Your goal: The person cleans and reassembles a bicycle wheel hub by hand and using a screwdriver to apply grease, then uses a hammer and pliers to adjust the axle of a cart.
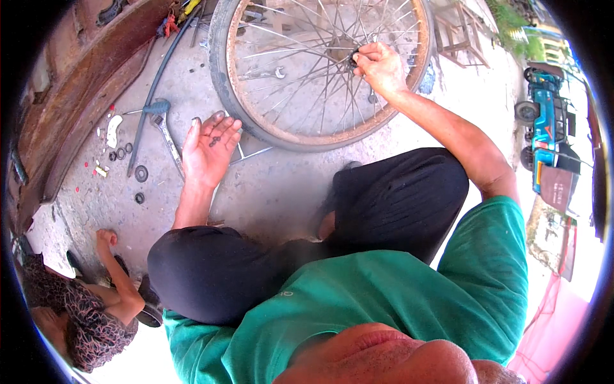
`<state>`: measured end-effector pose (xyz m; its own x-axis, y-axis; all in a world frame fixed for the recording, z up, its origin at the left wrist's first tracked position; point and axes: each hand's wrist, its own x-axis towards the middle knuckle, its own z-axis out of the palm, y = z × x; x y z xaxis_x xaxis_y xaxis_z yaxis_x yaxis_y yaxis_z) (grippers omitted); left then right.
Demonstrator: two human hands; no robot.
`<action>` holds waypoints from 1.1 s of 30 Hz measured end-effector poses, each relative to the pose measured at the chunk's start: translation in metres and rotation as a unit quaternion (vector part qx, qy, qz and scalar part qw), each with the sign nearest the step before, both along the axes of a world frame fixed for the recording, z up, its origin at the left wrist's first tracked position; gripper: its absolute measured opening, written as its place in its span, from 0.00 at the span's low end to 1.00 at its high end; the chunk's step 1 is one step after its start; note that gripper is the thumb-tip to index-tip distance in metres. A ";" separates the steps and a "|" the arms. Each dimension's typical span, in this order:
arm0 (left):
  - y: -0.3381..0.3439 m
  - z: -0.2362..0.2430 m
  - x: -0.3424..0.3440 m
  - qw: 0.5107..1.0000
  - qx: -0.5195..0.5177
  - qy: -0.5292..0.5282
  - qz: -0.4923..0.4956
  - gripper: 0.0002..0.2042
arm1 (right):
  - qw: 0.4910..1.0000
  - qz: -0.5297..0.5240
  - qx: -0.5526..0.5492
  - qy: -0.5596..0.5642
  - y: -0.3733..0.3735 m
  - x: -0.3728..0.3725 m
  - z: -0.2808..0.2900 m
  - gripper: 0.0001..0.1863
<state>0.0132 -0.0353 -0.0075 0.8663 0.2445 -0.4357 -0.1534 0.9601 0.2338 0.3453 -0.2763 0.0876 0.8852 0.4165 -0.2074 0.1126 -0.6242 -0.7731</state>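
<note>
A spoked wheel (225,77) with a black tyre and rusty rim lies in front of me. My right hand (385,69) reaches over it, thumb and fingers pinched at the hub (339,48). What they pinch is too small to make out. My left hand (206,160) is palm up beside the tyre's near left side, fingers stretched and slightly curled. Several small dark balls (215,140), resembling bearing balls, rest on it. Left of this hand lies an adjustable wrench (167,137), close to a blue-headed tool (157,107).
Dark rings (141,173) and small scraps are scattered on the concrete at left. A dark hose (161,70) runs past a rusty metal structure (96,70). Another person (96,313) sits at lower left. A wooden stool (459,35) and blue vehicle (545,121) stand at right.
</note>
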 end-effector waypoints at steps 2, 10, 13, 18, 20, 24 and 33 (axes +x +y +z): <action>0.000 -0.001 0.000 1.000 0.000 0.000 0.000 0.25 | 1.000 -0.004 -0.012 -0.006 0.004 -0.004 0.007 0.12; 0.001 -0.001 0.000 1.000 0.000 0.016 0.007 0.25 | 1.000 0.014 -0.018 -0.006 0.000 0.005 0.000 0.10; 0.002 -0.001 -0.002 1.000 -0.001 0.020 0.009 0.25 | 1.000 0.005 0.003 0.001 0.001 0.001 0.003 0.10; 0.002 -0.002 -0.001 1.000 -0.005 0.024 0.010 0.25 | 1.000 0.007 -0.002 0.011 -0.003 0.003 0.004 0.11; 0.002 -0.004 -0.002 1.000 -0.005 0.019 0.005 0.25 | 1.000 0.015 -0.013 0.018 -0.002 0.002 0.006 0.12; 0.003 -0.001 -0.002 0.999 0.001 0.032 0.006 0.25 | 0.998 0.046 -0.032 0.010 -0.004 0.002 0.013 0.11; 0.002 -0.004 -0.001 1.000 -0.002 0.027 0.001 0.25 | 0.985 0.148 -0.060 -0.066 -0.013 0.002 0.011 0.14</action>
